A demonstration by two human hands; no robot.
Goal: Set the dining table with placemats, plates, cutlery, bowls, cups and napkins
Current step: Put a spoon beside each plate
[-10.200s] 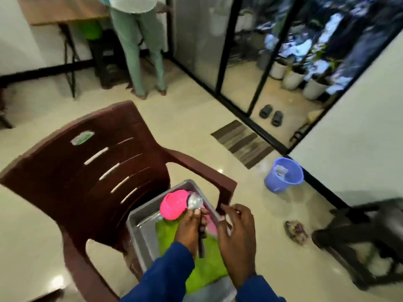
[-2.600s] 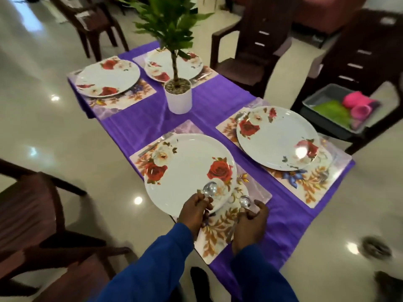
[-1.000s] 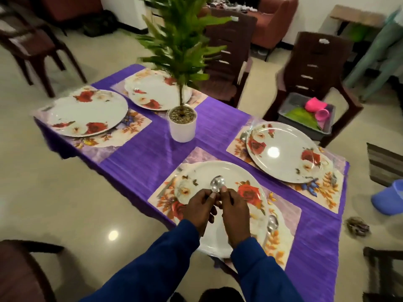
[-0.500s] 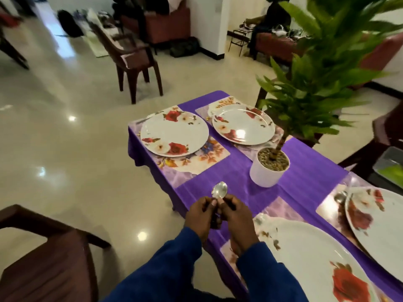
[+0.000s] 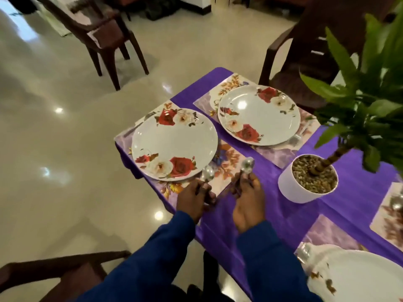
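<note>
Two spoons up: left hand (image 5: 193, 198) grips one spoon (image 5: 207, 173), right hand (image 5: 247, 202) another (image 5: 247, 165), just near the flowered plate (image 5: 174, 144).

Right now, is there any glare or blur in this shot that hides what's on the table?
Head view: ceiling lights glare off the floor and the far plate; both hands, left and right, and their spoons are motion-blurred; the plant is soft; wide-angle bending at the edges.
</note>
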